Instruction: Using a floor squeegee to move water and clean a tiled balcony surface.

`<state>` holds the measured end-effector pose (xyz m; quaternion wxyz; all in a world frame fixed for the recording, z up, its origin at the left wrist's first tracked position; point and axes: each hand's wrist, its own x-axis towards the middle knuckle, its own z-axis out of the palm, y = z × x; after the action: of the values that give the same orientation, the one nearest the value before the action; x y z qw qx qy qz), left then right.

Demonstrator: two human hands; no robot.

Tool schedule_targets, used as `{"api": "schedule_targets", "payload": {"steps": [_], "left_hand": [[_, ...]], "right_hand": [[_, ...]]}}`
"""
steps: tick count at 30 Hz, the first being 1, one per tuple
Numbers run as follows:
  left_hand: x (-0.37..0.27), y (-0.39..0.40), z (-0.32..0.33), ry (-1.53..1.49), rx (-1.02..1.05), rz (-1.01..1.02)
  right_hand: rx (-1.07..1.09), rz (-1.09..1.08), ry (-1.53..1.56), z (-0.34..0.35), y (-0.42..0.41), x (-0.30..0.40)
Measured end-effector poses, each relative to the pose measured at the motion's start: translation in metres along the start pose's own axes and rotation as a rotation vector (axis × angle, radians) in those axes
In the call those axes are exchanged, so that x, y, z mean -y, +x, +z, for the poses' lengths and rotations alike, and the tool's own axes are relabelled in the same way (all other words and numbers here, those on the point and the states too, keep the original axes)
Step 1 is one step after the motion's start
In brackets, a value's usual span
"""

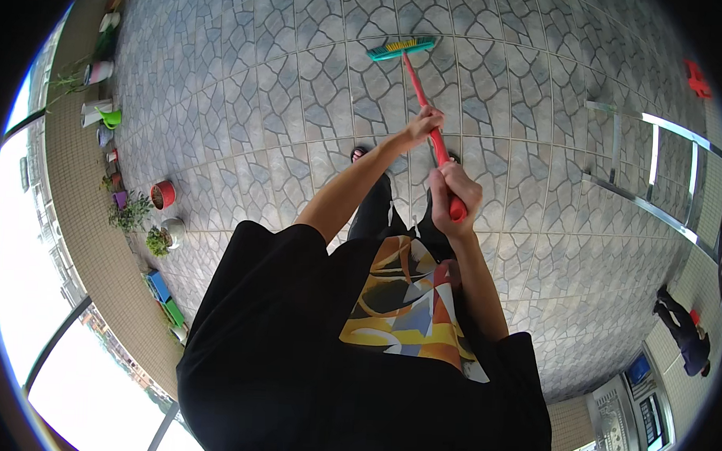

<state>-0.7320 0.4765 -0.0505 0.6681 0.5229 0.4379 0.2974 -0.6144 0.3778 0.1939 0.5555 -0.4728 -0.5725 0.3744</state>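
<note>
A push broom with a red handle [415, 79] reaches out in front of me. Its teal head [401, 48], with yellow and green bristles, is at the floor at the far end of the handle. My left hand [425, 123] grips the handle partway down, farther from my body. Close to my chest, my right hand [457, 196] is wrapped around the handle's top end, whose red tip shows below the fingers. Beneath the handle my feet in dark open footwear stand on the stone-patterned tile floor [315, 182].
A metal ladder [642, 205] lies or leans at the right. Potted plants, including a red pot [163, 194], and a green watering can [110, 118] line the left wall [79, 174]. Another person [682, 332] is at the lower right, near a stainless-steel unit [619, 425]. A red object [697, 80] sits far right.
</note>
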Motion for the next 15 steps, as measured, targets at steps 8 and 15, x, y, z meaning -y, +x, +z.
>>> {"api": "schedule_targets", "payload": {"steps": [8, 15], "left_hand": [[-0.075, -0.097, 0.154, -0.419, 0.018, -0.409], [-0.140, -0.084, 0.098, -0.686, -0.268, -0.428]], "right_hand": [[-0.023, 0.293, -0.236, -0.082, -0.033, 0.114], [0.212, -0.146, 0.058, -0.037, 0.030, 0.099]]}}
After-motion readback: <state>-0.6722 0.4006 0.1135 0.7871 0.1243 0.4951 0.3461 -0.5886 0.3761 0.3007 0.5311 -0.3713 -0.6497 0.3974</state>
